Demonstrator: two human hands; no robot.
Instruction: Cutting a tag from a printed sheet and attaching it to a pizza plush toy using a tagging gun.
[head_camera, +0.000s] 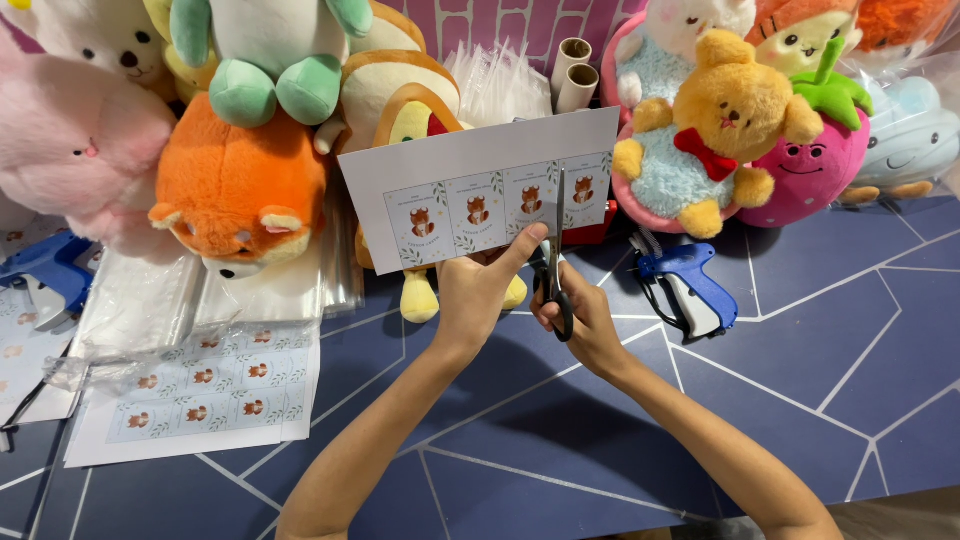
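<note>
A: What is the left hand (478, 290) doing?

B: It grasps the white sheet of labels (485, 190) by its near edge, thumb up against the face of the paper and the other fingers behind. The sheet stands lifted off the table, tilted so the printed row of small fox labels faces the person. Held up like that, the paper stays taut and the lines between labels are easy to see.

A: And the right hand (585, 315)?

B: It is closed through the loops of the scissors (553, 265). The blades point away, up into the sheet, between the third and fourth label from the left. The two hands sit close together, so the grip steadies the paper right beside the blades.

A: What lies around them?

B: To the near left a second label sheet (205, 390) lies flat on the blue floor mat (820, 330), partly under clear plastic bags (180, 300). A blue tagging gun (690, 285) rests just right of the right hand, another (45, 275) at the far left edge. Along the far side sit plush toys: an orange fox (240, 190), a yellow bear with a red bow (725, 125), a pink strawberry (815, 165). Two cardboard tubes (573, 70) stand behind the sheet.
</note>
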